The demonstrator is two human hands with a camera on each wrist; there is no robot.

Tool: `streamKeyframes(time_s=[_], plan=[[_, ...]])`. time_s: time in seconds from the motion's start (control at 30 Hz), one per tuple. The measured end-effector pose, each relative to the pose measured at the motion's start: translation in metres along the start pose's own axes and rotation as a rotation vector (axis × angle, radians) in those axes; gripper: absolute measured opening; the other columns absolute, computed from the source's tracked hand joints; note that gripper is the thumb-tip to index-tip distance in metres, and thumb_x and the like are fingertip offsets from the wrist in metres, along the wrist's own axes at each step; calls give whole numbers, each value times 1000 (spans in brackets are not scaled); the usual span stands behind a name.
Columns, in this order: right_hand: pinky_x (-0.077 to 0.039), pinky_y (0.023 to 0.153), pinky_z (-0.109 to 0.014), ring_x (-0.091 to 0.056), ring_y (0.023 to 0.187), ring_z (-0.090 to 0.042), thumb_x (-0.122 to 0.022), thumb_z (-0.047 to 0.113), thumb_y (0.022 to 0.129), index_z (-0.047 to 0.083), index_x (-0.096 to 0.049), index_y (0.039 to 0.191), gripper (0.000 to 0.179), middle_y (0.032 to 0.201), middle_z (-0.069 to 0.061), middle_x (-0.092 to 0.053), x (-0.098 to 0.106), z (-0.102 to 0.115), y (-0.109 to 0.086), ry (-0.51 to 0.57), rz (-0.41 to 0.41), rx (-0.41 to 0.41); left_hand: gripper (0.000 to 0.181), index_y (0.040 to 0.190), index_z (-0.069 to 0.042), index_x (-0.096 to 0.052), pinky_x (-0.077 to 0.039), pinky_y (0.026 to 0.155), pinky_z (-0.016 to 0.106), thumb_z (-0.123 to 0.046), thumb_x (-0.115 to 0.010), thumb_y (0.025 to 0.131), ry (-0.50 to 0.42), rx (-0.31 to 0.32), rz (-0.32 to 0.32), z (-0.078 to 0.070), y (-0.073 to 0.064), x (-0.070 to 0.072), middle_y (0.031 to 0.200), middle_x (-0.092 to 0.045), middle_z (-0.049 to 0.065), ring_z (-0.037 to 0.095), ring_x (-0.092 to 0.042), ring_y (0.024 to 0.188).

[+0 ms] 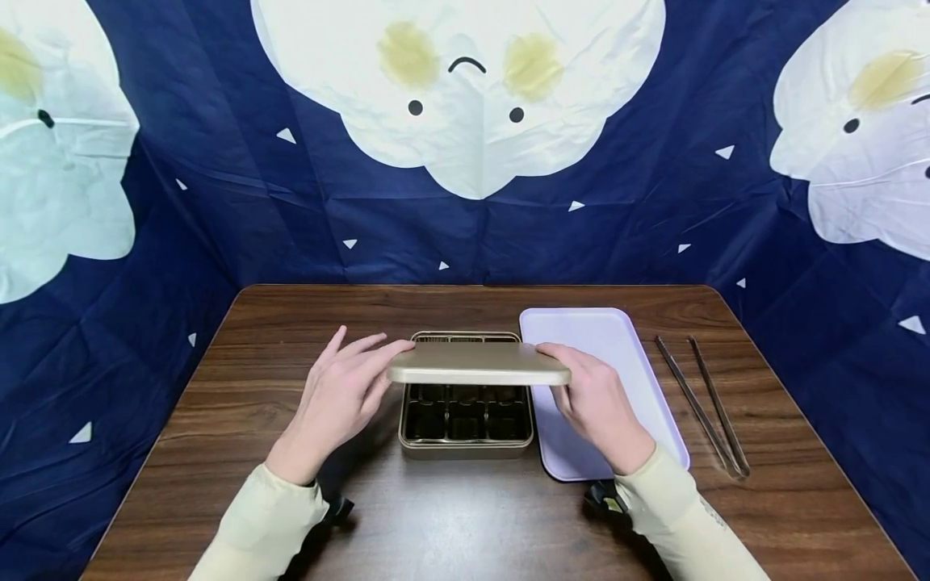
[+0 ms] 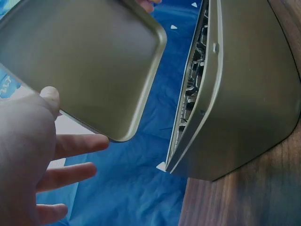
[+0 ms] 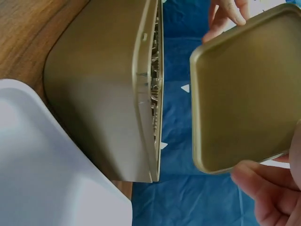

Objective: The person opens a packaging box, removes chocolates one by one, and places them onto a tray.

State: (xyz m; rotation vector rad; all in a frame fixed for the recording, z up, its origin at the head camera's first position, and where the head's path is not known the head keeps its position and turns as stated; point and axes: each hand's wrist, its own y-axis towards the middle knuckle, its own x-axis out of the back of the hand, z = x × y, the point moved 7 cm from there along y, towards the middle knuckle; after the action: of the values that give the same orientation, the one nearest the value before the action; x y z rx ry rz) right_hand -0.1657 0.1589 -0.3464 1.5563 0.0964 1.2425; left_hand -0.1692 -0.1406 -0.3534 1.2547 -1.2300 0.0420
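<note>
Between both hands a gold-coloured metal lid (image 1: 479, 365) hangs in the air, tilted, over a matching box (image 1: 465, 452). Dark square compartments show inside the box; what they contain I cannot tell. My left hand (image 1: 340, 395) pinches the lid's left edge between thumb and index finger, its other fingers spread. At the opposite edge my right hand (image 1: 599, 399) grips the lid with thumb and fingers. Both wrist views show the lid's hollow underside (image 2: 89, 61), apart from the box wall (image 3: 103, 94).
A pale lilac tray (image 1: 581, 327) lies right of the box, partly under my right hand. Metal tongs (image 1: 708, 411) rest farther right, their arms spread. The wooden table (image 1: 305, 315) ends at a blue curtain (image 1: 407, 210) with white cloud shapes.
</note>
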Motion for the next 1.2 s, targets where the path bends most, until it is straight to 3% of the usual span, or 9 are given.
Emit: streamKeyframes(time_s=[0.13, 0.3, 0.47, 0.6, 0.8, 0.9, 1.0, 1.1, 1.2], plan=[[-58, 56, -44, -68, 66, -23, -42, 32, 115, 3, -70, 105, 42, 82, -6, -72, 3, 1, 5, -31, -40, -10, 18, 112, -15, -74, -40, 112, 64, -25, -61, 103, 4, -1, -31, -1, 2, 1, 97, -80, 1, 28, -73, 103], [-50, 49, -44, -60, 59, -22, -40, 33, 115, 5, -64, 91, 44, 70, -3, -62, 4, -1, 10, -33, -35, -51, 31, 90, -13, -66, -52, 94, 51, -32, -51, 109, 2, -8, -77, -4, 8, 3, 87, -74, -1, 24, -71, 86], [-47, 52, -43, -55, 59, -22, -45, 27, 114, 9, -57, 82, 39, 66, -3, -56, 2, -8, 13, 12, -8, -132, 21, 97, -14, -72, -49, 63, 42, -24, -55, 106, -49, 31, -81, -5, 7, 0, 71, -63, -3, 17, -60, 66], [-42, 48, -37, -49, 55, -19, -53, 13, 109, 11, -54, 78, 31, 61, 0, -49, -1, -11, 14, 57, 17, -199, 13, 94, -12, -69, -47, 58, 42, -15, -59, 102, -87, 71, -78, -6, 5, -4, 64, -50, -4, 16, -52, 59], [-41, 43, -25, -50, 46, -4, -53, 13, 110, 14, -54, 77, 33, 55, 9, -53, -12, -20, 11, 182, 94, -391, 10, 97, -8, -73, -48, 55, 40, -7, -63, 98, -151, 103, -128, -5, 1, -8, 67, -57, -3, 17, -53, 59], [-44, 42, -24, -53, 43, 0, -50, 19, 112, 14, -56, 81, 32, 55, 10, -57, -17, -24, 9, 247, 121, -481, 13, 104, -5, -76, -48, 53, 34, -4, -64, 97, -191, 114, -152, -5, 0, -9, 69, -64, -2, 13, -54, 58], [-47, 45, -29, -55, 45, -6, -50, 19, 112, 10, -60, 89, 27, 58, 5, -58, -21, -26, 8, 259, 118, -501, 27, 123, -1, -74, -51, 53, 28, -1, -65, 97, -252, 129, -164, -4, 0, -10, 69, -71, -4, 5, -57, 58], [-55, 55, -39, -64, 56, -16, -51, 14, 111, 5, -68, 114, 20, 69, -4, -68, -22, -27, 7, 249, 102, -477, 46, 144, 2, -62, -42, 47, 19, 0, -64, 98, -314, 143, -159, -3, 1, -12, 59, -61, -12, -7, -43, 52], [-57, 64, -44, -69, 66, -20, -53, 12, 110, 2, -60, 145, 38, 77, -8, -74, -25, -27, 6, 254, 112, -452, 56, 153, 1, -51, -26, 43, 16, 0, -63, 99, -345, 162, -144, -1, 0, -15, 54, -41, -18, -8, -21, 51]])
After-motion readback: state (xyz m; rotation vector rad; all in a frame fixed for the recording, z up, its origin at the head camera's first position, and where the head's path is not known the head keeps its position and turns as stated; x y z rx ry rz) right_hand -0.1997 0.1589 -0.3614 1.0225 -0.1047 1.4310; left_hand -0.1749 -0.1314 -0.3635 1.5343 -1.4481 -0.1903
